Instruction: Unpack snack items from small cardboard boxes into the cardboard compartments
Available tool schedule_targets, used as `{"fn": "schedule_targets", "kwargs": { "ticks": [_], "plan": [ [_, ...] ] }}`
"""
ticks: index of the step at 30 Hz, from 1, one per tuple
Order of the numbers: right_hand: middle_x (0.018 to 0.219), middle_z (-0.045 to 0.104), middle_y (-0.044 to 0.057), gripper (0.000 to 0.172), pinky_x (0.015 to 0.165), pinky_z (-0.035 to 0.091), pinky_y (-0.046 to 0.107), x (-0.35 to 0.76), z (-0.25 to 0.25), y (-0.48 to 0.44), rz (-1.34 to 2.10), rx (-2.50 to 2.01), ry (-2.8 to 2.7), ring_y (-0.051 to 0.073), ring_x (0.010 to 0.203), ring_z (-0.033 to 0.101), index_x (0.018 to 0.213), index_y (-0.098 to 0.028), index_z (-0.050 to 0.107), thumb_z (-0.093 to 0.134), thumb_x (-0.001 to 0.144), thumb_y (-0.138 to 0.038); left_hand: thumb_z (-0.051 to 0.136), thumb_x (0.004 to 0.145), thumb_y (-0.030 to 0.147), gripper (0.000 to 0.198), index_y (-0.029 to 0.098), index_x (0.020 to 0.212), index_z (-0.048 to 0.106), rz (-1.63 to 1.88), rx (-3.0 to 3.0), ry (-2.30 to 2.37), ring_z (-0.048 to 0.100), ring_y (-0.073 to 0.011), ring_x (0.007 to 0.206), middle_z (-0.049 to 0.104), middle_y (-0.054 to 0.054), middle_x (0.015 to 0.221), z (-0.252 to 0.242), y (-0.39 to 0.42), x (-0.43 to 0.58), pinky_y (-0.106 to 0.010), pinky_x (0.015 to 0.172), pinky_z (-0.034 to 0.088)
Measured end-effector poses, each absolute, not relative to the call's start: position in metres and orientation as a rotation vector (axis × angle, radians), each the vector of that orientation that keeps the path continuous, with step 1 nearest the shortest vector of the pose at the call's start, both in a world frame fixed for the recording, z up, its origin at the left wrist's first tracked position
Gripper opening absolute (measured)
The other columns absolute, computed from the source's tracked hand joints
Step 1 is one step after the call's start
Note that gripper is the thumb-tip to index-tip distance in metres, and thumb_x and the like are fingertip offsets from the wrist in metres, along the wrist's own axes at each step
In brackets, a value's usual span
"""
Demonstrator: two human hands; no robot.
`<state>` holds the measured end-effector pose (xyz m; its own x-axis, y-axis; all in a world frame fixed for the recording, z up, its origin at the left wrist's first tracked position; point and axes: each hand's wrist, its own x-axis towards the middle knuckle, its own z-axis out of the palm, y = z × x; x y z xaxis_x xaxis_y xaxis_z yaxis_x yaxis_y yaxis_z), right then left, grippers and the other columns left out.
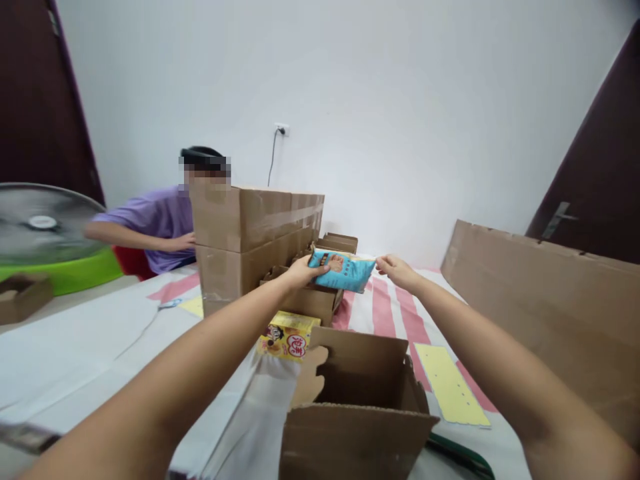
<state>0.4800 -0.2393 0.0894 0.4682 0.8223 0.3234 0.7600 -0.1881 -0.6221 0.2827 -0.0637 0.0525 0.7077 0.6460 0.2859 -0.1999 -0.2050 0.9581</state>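
A blue snack bag (pixel 345 272) is stretched between my two hands above the table. My left hand (pixel 303 272) grips its left end, thumb on top. At the bag's right corner, the fingers of my right hand (pixel 395 270) are pinched together on its edge. Below the bag stands a small open cardboard box (pixel 313 300), partly hidden by the bag and my left arm. A yellow snack box with red lettering (pixel 293 337) lies nearer to me. Closest to me is a larger open cardboard box (pixel 355 440), its flaps up.
Stacked cardboard boxes (pixel 220 267) form a wall at left; behind it sits a person in a purple shirt (pixel 160 217). A large cardboard panel (pixel 545 300) rises at right. A yellow paper strip (pixel 450 383) lies on the striped tablecloth (pixel 385 310). A fan (pixel 43 223) stands far left.
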Motion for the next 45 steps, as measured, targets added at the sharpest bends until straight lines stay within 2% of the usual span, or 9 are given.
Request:
{"fn": "schedule_targets", "kwargs": {
  "ticks": [5, 10, 16, 24, 28, 34, 38, 41, 45],
  "plan": [
    [0.13, 0.05, 0.025, 0.072, 0.094, 0.044, 0.041, 0.494, 0.054, -0.23, 0.235, -1.998, -1.274, 0.03, 0.115, 0.053, 0.122, -0.006, 0.047, 0.067, 0.071, -0.053, 0.086, 0.036, 0.052, 0.07, 0.015, 0.092, 0.065, 0.859, 1.56, 0.369, 0.066, -0.0291, 0.092, 0.073, -0.009, 0.088, 0.046, -0.048, 0.293, -0.043, 0.088, 0.049],
    [0.144, 0.037, 0.018, 0.098, 0.101, 0.042, 0.04, 0.482, 0.038, -0.218, 0.286, -1.748, -1.257, 0.03, 0.128, 0.042, 0.135, -0.014, 0.034, 0.081, 0.055, -0.047, 0.086, 0.038, 0.049, 0.07, 0.013, 0.094, 0.066, 0.822, 1.585, 0.347, 0.066, -0.0287, 0.093, 0.072, -0.01, 0.091, 0.046, -0.059, 0.297, -0.043, 0.089, 0.048],
    [0.116, 0.064, 0.009, 0.069, 0.096, 0.047, 0.043, 0.449, 0.049, -0.233, 0.451, -1.223, -1.228, 0.025, 0.105, 0.061, 0.113, -0.017, 0.055, 0.083, 0.053, -0.037, 0.08, 0.055, 0.05, 0.067, 0.015, 0.108, 0.06, 0.766, 1.637, 0.245, 0.062, -0.0279, 0.099, 0.067, -0.01, 0.108, 0.058, -0.102, 0.282, -0.04, 0.085, 0.05],
    [0.113, 0.068, 0.006, 0.05, 0.097, 0.047, 0.046, 0.455, 0.042, -0.357, 0.277, -1.079, -0.811, 0.027, 0.107, 0.062, 0.107, -0.019, 0.062, 0.08, 0.061, -0.031, 0.05, 0.083, 0.056, 0.052, 0.022, 0.122, 0.043, 0.866, 1.738, 0.304, 0.053, -0.0248, 0.112, 0.052, -0.009, 0.125, 0.045, -0.153, 0.195, -0.043, 0.093, 0.042],
    [0.12, 0.065, 0.004, 0.048, 0.102, 0.043, 0.047, 0.461, -0.01, -0.443, 0.328, -1.074, -0.501, 0.027, 0.121, 0.053, 0.108, -0.026, 0.064, 0.076, 0.064, -0.039, 0.047, 0.085, 0.053, 0.047, 0.022, 0.119, 0.043, 0.943, 1.813, 0.332, 0.052, -0.0262, 0.112, 0.053, -0.011, 0.121, -0.007, -0.175, 0.137, -0.043, 0.093, 0.043],
    [0.106, 0.071, 0.005, 0.048, 0.096, 0.048, 0.05, 0.416, -0.109, -0.514, 0.601, -1.137, -0.117, 0.031, 0.105, 0.063, 0.097, -0.027, 0.068, 0.081, 0.054, -0.045, 0.061, 0.079, 0.03, 0.057, 0.036, 0.13, 0.036, 1.263, 2.4, 0.408, 0.039, -0.033, 0.128, 0.042, -0.008, 0.136, -0.1, -0.21, 0.081, -0.053, 0.102, 0.036],
    [0.107, 0.071, 0.005, 0.046, 0.093, 0.051, 0.045, 0.376, -0.131, -0.501, 0.706, -1.1, -0.156, 0.028, 0.101, 0.066, 0.101, -0.026, 0.068, 0.079, 0.06, -0.045, 0.059, 0.078, 0.017, 0.058, 0.052, 0.122, 0.045, 1.247, 2.85, -0.115, 0.05, -0.0293, 0.12, 0.062, 0.003, 0.12, -0.133, -0.235, 0.08, -0.055, 0.107, 0.026],
    [0.111, 0.069, 0.005, 0.045, 0.095, 0.05, 0.043, 0.352, -0.126, -0.469, 0.786, -1.047, -0.239, 0.027, 0.104, 0.064, 0.104, -0.024, 0.067, 0.078, 0.065, -0.043, 0.057, 0.079, 0.017, 0.057, 0.047, 0.126, 0.047, 1.061, 3.083, -0.311, 0.047, -0.0279, 0.125, 0.062, 0.0, 0.125, -0.134, -0.25, 0.1, -0.053, 0.112, 0.012],
    [0.119, 0.065, 0.008, 0.051, 0.099, 0.046, 0.044, 0.327, -0.117, -0.423, 0.874, -0.92, -0.383, 0.027, 0.11, 0.061, 0.113, -0.022, 0.064, 0.076, 0.068, -0.044, 0.066, 0.077, 0.029, 0.061, 0.037, 0.133, 0.044, 1.47, 3.101, -0.098, 0.024, -0.0314, 0.139, 0.039, -0.007, 0.147, -0.122, -0.253, 0.128, -0.055, 0.112, 0.007]
  ]
}}
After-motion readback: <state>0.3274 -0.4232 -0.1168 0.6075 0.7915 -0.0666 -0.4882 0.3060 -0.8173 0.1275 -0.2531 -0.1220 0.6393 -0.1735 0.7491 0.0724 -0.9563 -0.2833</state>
